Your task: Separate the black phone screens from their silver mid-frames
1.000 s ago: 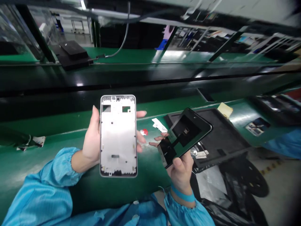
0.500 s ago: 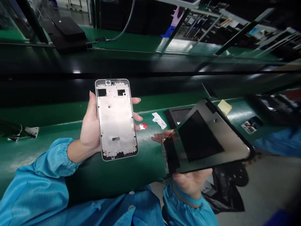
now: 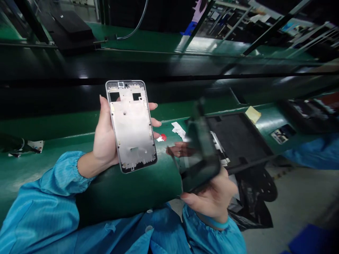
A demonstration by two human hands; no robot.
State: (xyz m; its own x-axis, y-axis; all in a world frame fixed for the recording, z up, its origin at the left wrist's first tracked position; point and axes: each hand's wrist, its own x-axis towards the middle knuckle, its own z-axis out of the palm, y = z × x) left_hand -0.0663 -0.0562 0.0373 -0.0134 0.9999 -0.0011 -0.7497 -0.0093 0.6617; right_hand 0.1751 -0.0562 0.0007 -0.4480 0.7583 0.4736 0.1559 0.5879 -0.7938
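Note:
My left hand (image 3: 102, 137) holds a phone frame (image 3: 135, 127) upright, its pale metal inner face toward me. Two square cut-outs show near the top of the frame and a small slot lower down. My thumb is along its left edge and fingertips reach past the right edge. My right hand (image 3: 215, 192) grips a dark glossy panel (image 3: 197, 158) by its lower edge; it is tilted and smeared by motion, so its details are hard to make out. The two pieces are apart.
On the green bench (image 3: 156, 176) lie a scrap of white paper (image 3: 178, 130), a red-and-white bit (image 3: 162, 137), a black tray (image 3: 238, 137), a yellow note (image 3: 253, 114) and a small phone part (image 3: 281, 134). A black bag (image 3: 251, 208) hangs below. Another person's blue sleeve (image 3: 314, 153) is at right.
My right hand has turned the panel, swinging its far end left and up, so more of the black tray shows. My left hand still holds the frame, slightly more tilted.

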